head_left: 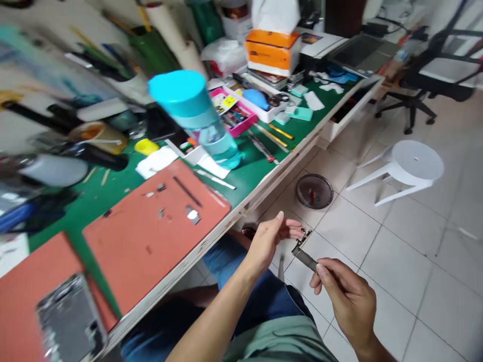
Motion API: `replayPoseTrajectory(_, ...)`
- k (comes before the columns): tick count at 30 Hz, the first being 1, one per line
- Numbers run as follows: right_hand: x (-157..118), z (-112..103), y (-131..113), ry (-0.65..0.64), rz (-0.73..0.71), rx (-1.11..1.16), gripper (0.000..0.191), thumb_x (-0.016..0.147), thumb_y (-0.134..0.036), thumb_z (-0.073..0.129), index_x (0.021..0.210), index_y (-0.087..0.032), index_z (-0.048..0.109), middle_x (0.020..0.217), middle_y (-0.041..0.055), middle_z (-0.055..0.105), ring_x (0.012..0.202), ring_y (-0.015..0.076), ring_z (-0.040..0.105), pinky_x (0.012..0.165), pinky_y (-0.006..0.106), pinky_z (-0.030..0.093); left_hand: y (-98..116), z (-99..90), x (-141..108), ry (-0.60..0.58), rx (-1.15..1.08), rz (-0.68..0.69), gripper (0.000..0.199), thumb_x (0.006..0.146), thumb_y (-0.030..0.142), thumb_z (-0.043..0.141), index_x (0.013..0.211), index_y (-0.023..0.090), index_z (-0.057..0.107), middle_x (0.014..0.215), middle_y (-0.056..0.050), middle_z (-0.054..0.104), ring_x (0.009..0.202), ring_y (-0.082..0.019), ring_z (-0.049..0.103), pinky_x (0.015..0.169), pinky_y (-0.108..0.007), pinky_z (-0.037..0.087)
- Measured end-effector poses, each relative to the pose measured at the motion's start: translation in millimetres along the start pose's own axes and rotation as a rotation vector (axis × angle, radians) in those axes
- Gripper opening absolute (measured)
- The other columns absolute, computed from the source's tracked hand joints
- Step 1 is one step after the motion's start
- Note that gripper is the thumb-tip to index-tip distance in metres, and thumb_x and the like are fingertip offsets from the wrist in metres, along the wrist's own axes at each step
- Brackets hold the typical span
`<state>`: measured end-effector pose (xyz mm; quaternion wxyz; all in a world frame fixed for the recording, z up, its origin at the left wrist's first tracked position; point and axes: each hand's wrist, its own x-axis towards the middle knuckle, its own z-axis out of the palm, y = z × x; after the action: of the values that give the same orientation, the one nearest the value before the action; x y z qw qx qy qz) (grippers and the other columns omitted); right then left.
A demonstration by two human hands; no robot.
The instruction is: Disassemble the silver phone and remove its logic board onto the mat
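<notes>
My right hand point(349, 296) pinches a slim dark phone logic board point(306, 259) between thumb and fingers at its lower end. The board is held above the floor, beyond the desk's edge, with small connectors at its far end. My left hand point(269, 236) is open beside that far end, thumb up and fingers stretched out. Whether its fingertips touch the board I cannot tell. On the desk lies an orange-red work mat point(158, 236) with several small metal parts and a dark strip. An opened phone body point(73, 319) rests on a second red mat point(22, 301).
A blue-topped clear bottle point(181, 95) stands behind the mat on the green desk point(256, 173). A pink tray point(241, 120) of tools, pencils and an orange box point(269, 50) are farther along. A white stool point(415, 163) and a round bin point(314, 191) are on the tiled floor.
</notes>
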<state>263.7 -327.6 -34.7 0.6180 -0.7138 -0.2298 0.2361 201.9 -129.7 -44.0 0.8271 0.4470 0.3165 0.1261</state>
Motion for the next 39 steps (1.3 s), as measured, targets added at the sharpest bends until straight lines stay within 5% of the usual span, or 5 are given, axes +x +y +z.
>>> replayPoseTrajectory(7, -19.7, 70.9, -27.1, -0.266, -0.154, -0.012, 0.009, 0.098, -0.02, 0.075, 0.103, -0.022, 0.082, 0.075, 0.0017, 0.076, 0.054, 0.0147, 0.071, 0.051, 0.023, 0.062, 12.3, -54.4, -117.0, 0.254, -0.265, 0.196, 0.031, 0.084, 0.041, 0.091, 0.105, 0.018, 0.086, 0.105, -0.011, 0.084, 0.094, -0.026, 0.082, 0.093, -0.038, 0.062)
replayPoseTrajectory(17, -62.2, 142.6, -57.9, -0.618, -0.3, -0.118, 0.013, 0.1, -0.019, 0.073, 0.107, -0.024, 0.083, 0.074, 0.0009, 0.075, 0.054, 0.0138, 0.07, 0.053, 0.023, 0.061, 2.8, -106.5, -207.6, 0.486, -0.453, 0.332, 0.027, 0.081, 0.04, 0.093, 0.089, 0.015, 0.083, 0.09, -0.011, 0.085, 0.083, -0.024, 0.082, 0.083, -0.035, 0.063)
replayPoseTrajectory(25, -79.2, 170.8, -63.0, -0.73, -0.33, -0.157, 0.012, 0.101, -0.02, 0.072, 0.107, -0.023, 0.082, 0.075, 0.0013, 0.074, 0.055, 0.0141, 0.069, 0.052, 0.024, 0.059, -0.3, -127.0, -238.2, 0.608, -0.479, 0.412, 0.023, 0.087, 0.04, 0.087, 0.088, 0.018, 0.086, 0.09, -0.01, 0.084, 0.081, -0.022, 0.081, 0.081, -0.034, 0.064)
replayPoseTrajectory(39, -80.4, 169.0, -64.4, -0.775, -0.332, -0.156, 0.016, 0.102, -0.017, 0.069, 0.11, -0.023, 0.082, 0.077, 0.0018, 0.074, 0.058, 0.0141, 0.069, 0.053, 0.025, 0.058, 1.8, -125.1, -241.3, 0.627, -0.512, 0.351, 0.026, 0.084, 0.042, 0.086, 0.086, 0.016, 0.084, 0.09, -0.011, 0.084, 0.079, -0.022, 0.079, 0.078, -0.033, 0.063)
